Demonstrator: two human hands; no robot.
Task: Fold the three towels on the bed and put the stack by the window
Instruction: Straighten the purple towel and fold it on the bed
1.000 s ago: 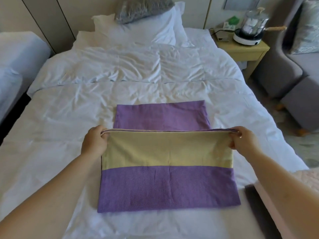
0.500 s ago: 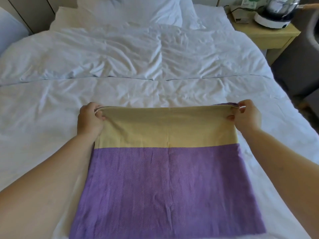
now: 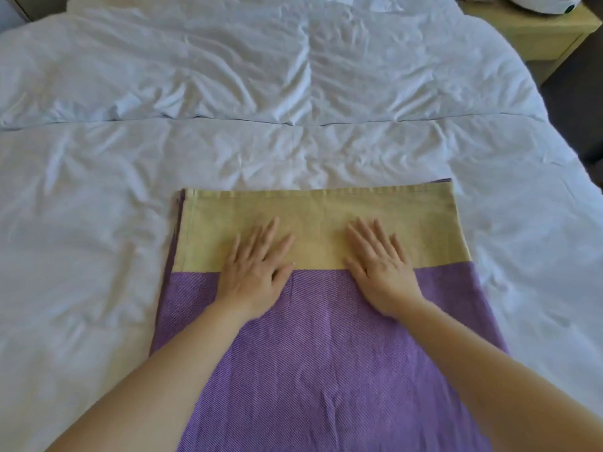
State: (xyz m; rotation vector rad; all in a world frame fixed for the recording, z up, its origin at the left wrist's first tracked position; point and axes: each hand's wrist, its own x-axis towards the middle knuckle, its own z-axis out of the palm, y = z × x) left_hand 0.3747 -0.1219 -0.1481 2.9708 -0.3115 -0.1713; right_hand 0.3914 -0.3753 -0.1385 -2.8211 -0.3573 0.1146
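A purple towel with a yellow band [image 3: 326,353] lies folded flat on the white bed [image 3: 98,223], its yellow band at the far edge. A thin purple layer shows along its left and far-right edges. My left hand [image 3: 254,272] presses flat on the towel with fingers spread, across the line between yellow and purple. My right hand [image 3: 381,265] lies flat beside it in the same way, fingers straight. No other towel is visible.
The wrinkled white duvet [image 3: 293,76] covers the bed beyond the towel. A yellow bedside table [image 3: 535,40] stands at the top right with a white appliance base [image 3: 541,1] on it. Dark floor shows past the bed's right edge.
Both hands carried the towel's yellow edge forward over the purple half, let go of its corners and now lie flat on the middle. The view has tilted down and closer.
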